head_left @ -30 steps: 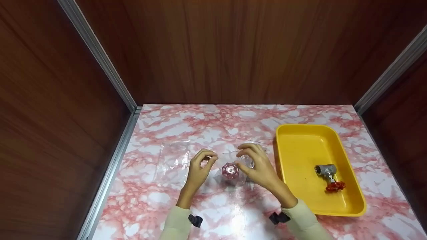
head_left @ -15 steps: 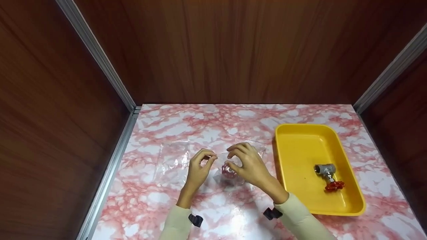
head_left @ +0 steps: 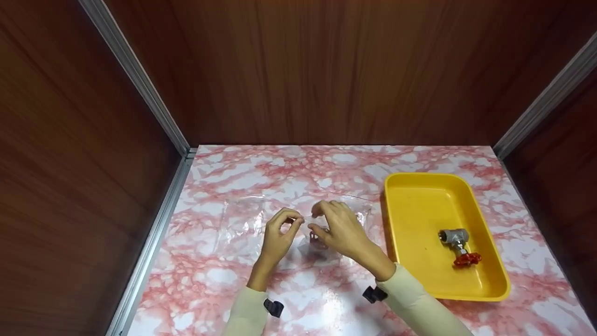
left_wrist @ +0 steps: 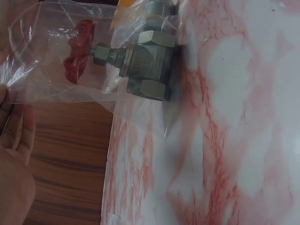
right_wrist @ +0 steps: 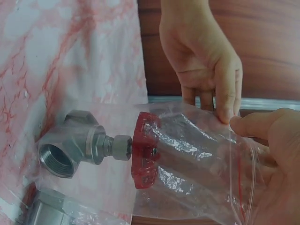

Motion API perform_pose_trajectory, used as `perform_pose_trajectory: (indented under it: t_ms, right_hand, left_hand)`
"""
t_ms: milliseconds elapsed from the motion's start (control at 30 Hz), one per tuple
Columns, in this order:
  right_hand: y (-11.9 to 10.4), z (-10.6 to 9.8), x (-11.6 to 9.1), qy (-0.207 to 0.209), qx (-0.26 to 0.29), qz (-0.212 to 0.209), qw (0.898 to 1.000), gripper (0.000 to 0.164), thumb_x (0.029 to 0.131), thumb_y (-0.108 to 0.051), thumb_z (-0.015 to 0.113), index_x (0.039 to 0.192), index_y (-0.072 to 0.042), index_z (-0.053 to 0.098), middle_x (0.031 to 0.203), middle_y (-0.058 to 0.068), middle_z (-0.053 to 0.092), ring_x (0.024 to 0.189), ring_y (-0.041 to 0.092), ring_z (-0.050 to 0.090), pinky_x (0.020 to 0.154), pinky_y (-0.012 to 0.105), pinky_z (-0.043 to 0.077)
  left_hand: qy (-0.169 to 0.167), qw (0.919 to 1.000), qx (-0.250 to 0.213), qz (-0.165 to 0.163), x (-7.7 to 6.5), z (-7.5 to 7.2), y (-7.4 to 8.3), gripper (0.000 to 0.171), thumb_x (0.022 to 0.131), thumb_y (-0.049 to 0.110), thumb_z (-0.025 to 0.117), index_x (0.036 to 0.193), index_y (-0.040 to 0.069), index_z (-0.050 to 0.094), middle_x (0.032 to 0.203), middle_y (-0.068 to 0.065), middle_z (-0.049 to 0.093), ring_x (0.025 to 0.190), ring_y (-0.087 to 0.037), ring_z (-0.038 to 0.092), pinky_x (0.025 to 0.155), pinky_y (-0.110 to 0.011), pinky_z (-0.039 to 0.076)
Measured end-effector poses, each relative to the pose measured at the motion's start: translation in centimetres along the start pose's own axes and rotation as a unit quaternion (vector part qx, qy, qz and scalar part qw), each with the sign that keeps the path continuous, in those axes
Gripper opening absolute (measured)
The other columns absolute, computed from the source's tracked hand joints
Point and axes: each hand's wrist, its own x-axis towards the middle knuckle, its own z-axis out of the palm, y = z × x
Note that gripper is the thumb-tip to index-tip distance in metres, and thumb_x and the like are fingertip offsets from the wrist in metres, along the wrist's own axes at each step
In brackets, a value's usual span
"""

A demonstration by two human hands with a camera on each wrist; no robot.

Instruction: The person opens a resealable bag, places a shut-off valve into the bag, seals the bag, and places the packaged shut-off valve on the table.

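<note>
A gate valve with a red handwheel (right_wrist: 144, 154) stands inside a clear zip bag (right_wrist: 187, 136), its metal body (left_wrist: 152, 63) close to the tabletop. My left hand (head_left: 279, 235) pinches the top corner of the bag between thumb and fingertips. Over the handwheel reaches my right hand (head_left: 343, 231), mostly hiding the valve in the head view. Its thumb (right_wrist: 258, 124) lies right by the left fingertips at the bag's upper edge. The right fingers bend on the far side of the bag's mouth, with a gap to the thumb.
Another metal fitting (right_wrist: 47, 208) lies under plastic beside the bagged valve. A flat clear bag (head_left: 240, 226) lies left of the hands. On the right, a yellow tray (head_left: 410, 200) holds a loose red-handled valve (head_left: 459, 245). Wood-grain panels (head_left: 298, 74) enclose the table's back and sides.
My right hand has moved left over the handwheel toward the left fingertips, and the gap between its thumb and fingers has narrowed. The left hand has stayed in place.
</note>
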Motion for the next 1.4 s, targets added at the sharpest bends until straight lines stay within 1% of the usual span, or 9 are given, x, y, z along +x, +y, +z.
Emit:
perform_pose_trajectory:
  t_ms: [133, 267, 467, 533, 633, 733, 1000, 1200, 1400]
  right_hand:
    - [-0.1, 0.3, 0.5, -0.014, -0.016, -0.013, 1.000, 0.029, 0.091, -0.022, 0.085, 0.114, -0.011, 0.072, 0.099, 0.000, 0.077, 0.094, 0.024, 0.068, 0.090, 0.044, 0.058]
    - [-0.1, 0.6, 0.9, -0.015, -0.027, -0.034, 0.999, 0.014, 0.091, -0.017, 0.084, 0.100, -0.012, 0.076, 0.096, 0.000, 0.075, 0.092, 0.023, 0.067, 0.086, 0.042, 0.059]
    - [0.1, 0.9, 0.9, 0.003, -0.028, -0.039, 0.999, 0.012, 0.089, -0.017, 0.084, 0.098, -0.015, 0.076, 0.093, -0.002, 0.074, 0.090, 0.022, 0.066, 0.084, 0.041, 0.058]
    - [0.1, 1.0, 0.8, 0.012, -0.025, -0.042, 0.999, 0.011, 0.089, -0.016, 0.084, 0.096, -0.016, 0.076, 0.091, -0.003, 0.073, 0.088, 0.022, 0.066, 0.083, 0.042, 0.058]
    - [0.2, 1.2, 0.8, 0.023, -0.019, -0.050, 0.998, 0.009, 0.088, -0.014, 0.084, 0.093, -0.016, 0.076, 0.088, -0.004, 0.073, 0.086, 0.022, 0.065, 0.086, 0.044, 0.059]
    - [0.3, 1.2, 0.9, 0.028, -0.013, -0.054, 0.998, 0.008, 0.087, -0.013, 0.082, 0.092, -0.015, 0.077, 0.086, -0.004, 0.073, 0.083, 0.021, 0.063, 0.084, 0.045, 0.059]
    - [0.3, 1.1, 0.9, 0.031, -0.015, -0.039, 0.999, 0.006, 0.091, -0.017, 0.084, 0.092, -0.015, 0.078, 0.088, -0.005, 0.075, 0.083, 0.020, 0.063, 0.080, 0.041, 0.057]
    - [0.5, 1.2, 0.7, 0.023, -0.021, -0.026, 0.999, 0.011, 0.091, -0.021, 0.086, 0.094, -0.015, 0.077, 0.092, -0.002, 0.075, 0.087, 0.021, 0.066, 0.080, 0.039, 0.057]
    - [0.6, 0.8, 0.6, 0.011, -0.001, -0.007, 1.000, 0.012, 0.089, -0.016, 0.085, 0.098, -0.013, 0.077, 0.097, 0.000, 0.075, 0.094, 0.022, 0.068, 0.085, 0.039, 0.060]
  left_hand:
    - [0.002, 1.0000, 0.001, 0.003, 0.0, 0.0, -0.1, 0.007, 0.097, 0.001, 0.075, 0.096, 0.008, 0.074, 0.096, -0.005, 0.073, 0.092, -0.012, 0.069, 0.084, -0.033, 0.061]
    - [0.006, 0.9999, 0.007, 0.005, -0.1, 0.1, 0.0, 0.008, 0.096, 0.000, 0.075, 0.096, 0.007, 0.074, 0.096, -0.006, 0.073, 0.092, -0.012, 0.069, 0.083, -0.031, 0.061]
    - [0.015, 0.9996, 0.023, 0.002, -0.2, 0.4, 0.3, 0.003, 0.096, -0.002, 0.074, 0.094, 0.000, 0.073, 0.093, -0.012, 0.072, 0.090, -0.012, 0.068, 0.082, -0.028, 0.059]
    - [0.017, 0.9995, 0.025, 0.004, -0.2, 0.6, 0.4, 0.003, 0.095, -0.004, 0.074, 0.093, -0.004, 0.072, 0.092, -0.014, 0.072, 0.089, -0.013, 0.068, 0.081, -0.029, 0.059]
    - [0.020, 0.9995, 0.025, 0.008, -0.2, 0.7, 0.4, 0.005, 0.095, -0.003, 0.074, 0.092, -0.006, 0.071, 0.091, -0.015, 0.072, 0.087, -0.016, 0.068, 0.079, -0.031, 0.059]
    - [0.020, 0.9993, 0.027, 0.015, -0.2, 0.7, 0.5, 0.008, 0.095, 0.000, 0.075, 0.093, -0.006, 0.072, 0.091, -0.013, 0.073, 0.086, -0.019, 0.069, 0.078, -0.034, 0.061]
    - [0.004, 0.9999, 0.005, 0.013, -0.1, 0.4, 0.1, 0.004, 0.094, 0.000, 0.076, 0.098, 0.002, 0.075, 0.096, -0.009, 0.074, 0.089, -0.017, 0.069, 0.082, -0.031, 0.060]
    - [0.003, 0.9999, 0.009, 0.012, -0.2, 0.3, -0.1, 0.005, 0.097, 0.003, 0.075, 0.098, 0.007, 0.076, 0.096, -0.006, 0.074, 0.091, -0.013, 0.070, 0.083, -0.033, 0.061]
    - [0.011, 0.9996, 0.015, 0.020, -0.2, 0.2, -0.1, 0.005, 0.097, 0.008, 0.075, 0.097, 0.003, 0.075, 0.095, -0.005, 0.074, 0.089, -0.018, 0.070, 0.081, -0.038, 0.062]
